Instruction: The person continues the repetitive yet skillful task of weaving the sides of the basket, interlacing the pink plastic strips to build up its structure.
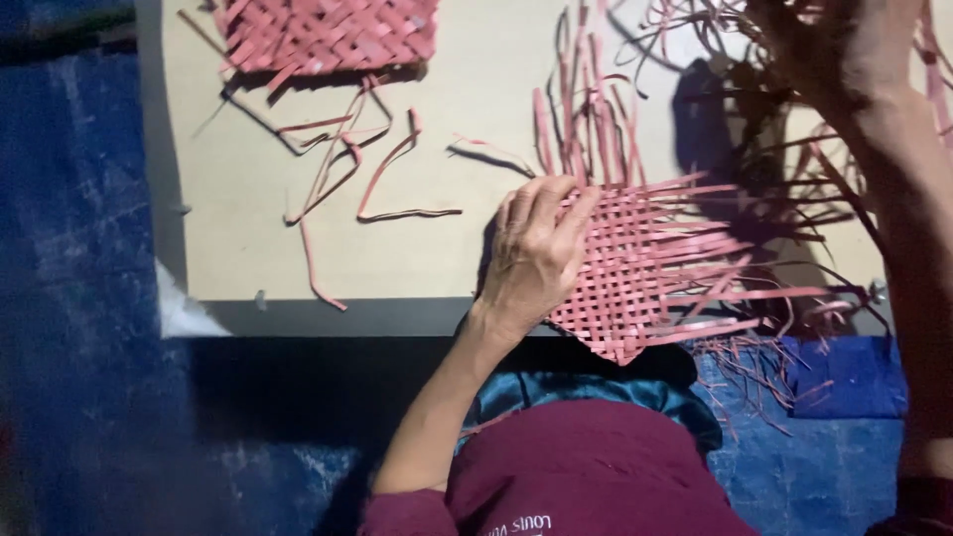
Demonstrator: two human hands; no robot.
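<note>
Flat on the half-woven pink mat (pixel 645 273), at the board's (pixel 248 199) near edge, lies the left hand (pixel 531 258), fingers released. Right hand (pixel 844 50) grasps loose strips (pixel 715 30). Finished mat (pixel 328 35) lies apart.

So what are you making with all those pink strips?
A person is weaving pink strips into a flat mat on a pale board. The left hand presses flat on the mat's woven edge, palm down. The right hand is up at the far corner among the loose strip ends, though it is too shadowed to tell what it grips. A second woven piece lies at the board's far side, with spare strips scattered near it.
</note>
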